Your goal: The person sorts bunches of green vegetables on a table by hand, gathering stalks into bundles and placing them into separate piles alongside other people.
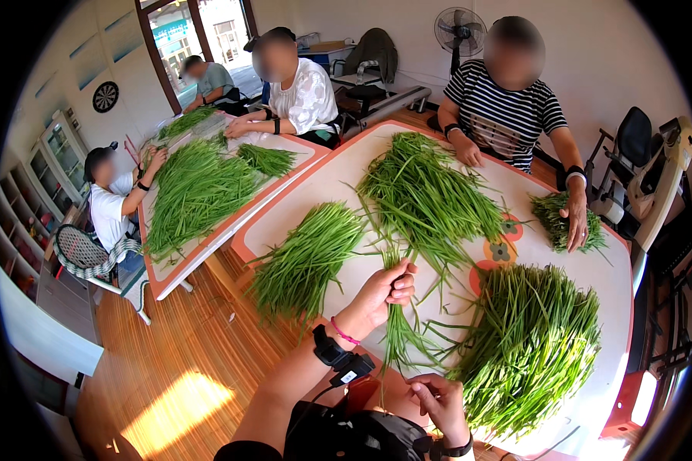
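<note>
My left hand (386,293) is closed around a small bunch of garlic chives (404,338), held upright over the table's near edge. The long green leaves stick out above and below the fist. Below the bunch's lower ends is my right hand (440,404), its thumb and fingers drawn together; whatever they may pinch is too small to make out. A big pile of garlic chives (534,349) lies just right of my hands. Another pile (311,257) is to the left, and a loose heap (430,192) spreads beyond my left hand.
Across my white, orange-edged table (284,219), a person in a striped shirt (504,107) has one hand by a small chive pile (565,223). At a second table (196,257) to the left, several people sit around more chives. A wicker chair (81,250) stands beyond.
</note>
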Available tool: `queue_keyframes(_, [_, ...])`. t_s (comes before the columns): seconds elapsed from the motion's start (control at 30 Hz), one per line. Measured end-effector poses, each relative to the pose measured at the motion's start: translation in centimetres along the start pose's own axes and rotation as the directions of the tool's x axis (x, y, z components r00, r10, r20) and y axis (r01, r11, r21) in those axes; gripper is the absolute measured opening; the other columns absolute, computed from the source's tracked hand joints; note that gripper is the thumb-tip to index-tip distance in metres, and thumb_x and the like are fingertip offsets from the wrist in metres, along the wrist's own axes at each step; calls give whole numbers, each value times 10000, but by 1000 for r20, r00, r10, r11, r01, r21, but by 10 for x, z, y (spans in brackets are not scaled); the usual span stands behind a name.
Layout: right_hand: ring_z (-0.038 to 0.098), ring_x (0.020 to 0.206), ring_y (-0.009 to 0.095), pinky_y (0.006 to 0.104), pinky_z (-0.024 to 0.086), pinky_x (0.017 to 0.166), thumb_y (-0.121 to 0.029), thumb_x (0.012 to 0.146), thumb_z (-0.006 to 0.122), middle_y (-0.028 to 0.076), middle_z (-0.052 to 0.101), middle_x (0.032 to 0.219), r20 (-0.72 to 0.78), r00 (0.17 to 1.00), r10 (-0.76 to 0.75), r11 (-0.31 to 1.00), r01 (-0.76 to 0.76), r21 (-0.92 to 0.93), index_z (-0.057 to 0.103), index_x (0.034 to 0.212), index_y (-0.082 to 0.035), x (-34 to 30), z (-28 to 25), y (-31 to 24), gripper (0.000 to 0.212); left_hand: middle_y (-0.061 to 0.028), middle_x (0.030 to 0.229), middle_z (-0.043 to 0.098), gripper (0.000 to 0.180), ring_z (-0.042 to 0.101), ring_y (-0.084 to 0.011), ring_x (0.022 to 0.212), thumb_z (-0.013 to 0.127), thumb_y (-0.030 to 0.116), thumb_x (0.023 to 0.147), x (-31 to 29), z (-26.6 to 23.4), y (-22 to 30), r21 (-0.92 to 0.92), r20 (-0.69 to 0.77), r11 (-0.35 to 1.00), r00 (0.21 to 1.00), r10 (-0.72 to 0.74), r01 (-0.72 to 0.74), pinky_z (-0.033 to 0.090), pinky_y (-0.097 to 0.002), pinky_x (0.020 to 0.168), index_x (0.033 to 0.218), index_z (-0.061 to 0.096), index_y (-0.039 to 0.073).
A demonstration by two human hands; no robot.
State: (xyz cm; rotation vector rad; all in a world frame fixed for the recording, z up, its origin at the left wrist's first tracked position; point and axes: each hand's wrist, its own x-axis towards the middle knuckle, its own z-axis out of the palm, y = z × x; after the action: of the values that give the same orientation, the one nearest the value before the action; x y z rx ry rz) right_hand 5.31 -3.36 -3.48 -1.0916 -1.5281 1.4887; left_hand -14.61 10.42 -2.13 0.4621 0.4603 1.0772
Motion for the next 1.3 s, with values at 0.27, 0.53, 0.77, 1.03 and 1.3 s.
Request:
queue_keyframes(0.27, [474,440,47,186,362,398,-104,874,589,23,584,628,90,996,24,991,-36,128,628,925,59,-21,7,-10,176,95,562,308,233,284,0,468,414,290,966,-66,76,34,167,-33,982,995,91,-84,224,-144,407,896,506,88])
queue_keyframes(0.53, [474,426,51,190,355,395,-90,866,599,28,574,619,117,993,-23,989,6,151,622,917,61,-33,11,-5,162,98,555,305,225,278,11,461,420,301,964,-107,137,84,291,-23,910,949,314,-295,218,-140,409,882,488,103])
queue_keyframes(0.77, [473,428,52,187,362,395,-119,884,576,40,601,639,114,992,-51,982,29,188,625,920,53,-39,10,-15,182,77,576,339,180,310,-8,483,475,247,944,-120,130,110,77,91,932,933,347,-354,242,-145,412,916,473,69])
queue_keyframes(1.03, [484,496,32,170,349,405,-138,903,546,30,651,728,171,984,40,992,-59,111,621,970,15,-47,5,-6,184,42,573,358,177,340,-38,482,404,189,967,-115,132,104,-115,113,941,937,330,-318,285,-164,409,914,476,36])
queue_keyframes(1.3, [588,606,84,206,458,546,-116,887,570,62,655,750,184,983,9,1000,-12,13,598,958,35,-52,-3,-17,169,64,577,349,158,315,-14,476,431,202,960,-100,137,88,-134,160,954,944,289,-269,250,-151,395,901,474,62])
